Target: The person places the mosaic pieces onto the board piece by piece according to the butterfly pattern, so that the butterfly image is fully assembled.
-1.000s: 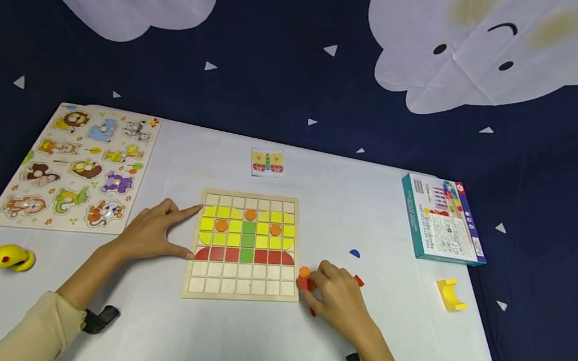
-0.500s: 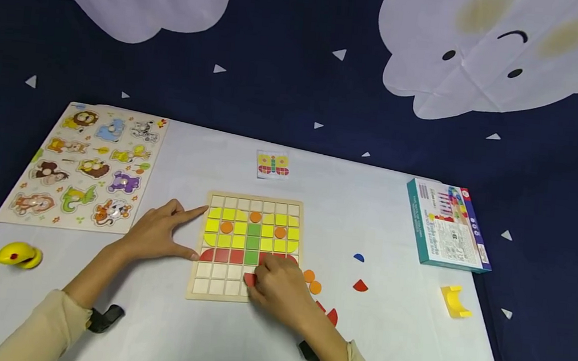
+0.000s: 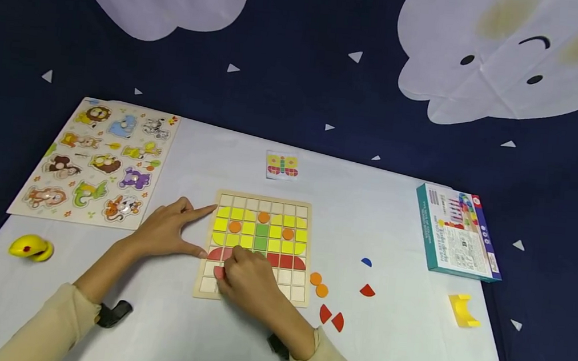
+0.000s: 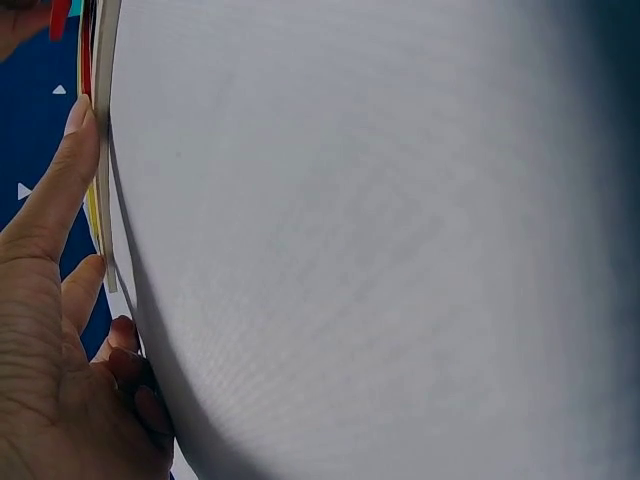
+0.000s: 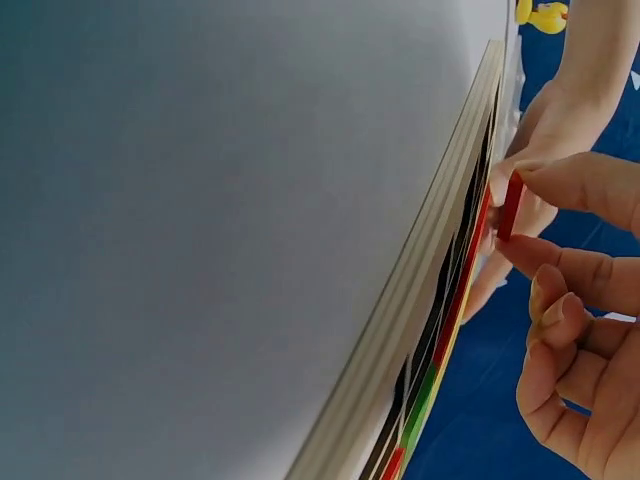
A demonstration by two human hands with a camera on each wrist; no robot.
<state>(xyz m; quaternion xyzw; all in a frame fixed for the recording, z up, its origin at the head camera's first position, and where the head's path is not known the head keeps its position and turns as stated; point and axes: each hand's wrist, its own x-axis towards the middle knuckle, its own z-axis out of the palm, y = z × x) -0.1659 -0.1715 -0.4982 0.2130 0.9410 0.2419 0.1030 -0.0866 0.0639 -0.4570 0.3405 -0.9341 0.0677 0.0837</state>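
Note:
A wooden grid board (image 3: 199, 287) carries yellow, orange, green and red tiles laid out like a butterfly. My left hand (image 3: 166, 233) rests at its left side, index finger and thumb extended to the edge. In the left wrist view the fingers (image 4: 62, 180) touch the board's side. Over the lower left squares, my right hand (image 3: 251, 283) pinches a small red tile (image 3: 218, 272). The right wrist view shows that red tile (image 5: 511, 206) edge-on between thumb and index finger, above the board (image 5: 400, 330). The right hand hides some lower squares.
Right of the board lie two orange discs (image 3: 316, 278), red quarter-round tiles (image 3: 367, 290) and a blue half-disc (image 3: 366, 262). A butterfly card (image 3: 282, 166) is behind it. Around stand an animal puzzle (image 3: 94, 163), a yellow toy (image 3: 30, 247), a box (image 3: 460, 233) and a yellow arch (image 3: 462, 310).
My right hand has picked up the red tile beside the board and carried it leftward across the lower rows. The left hand has stayed at the board's left edge.

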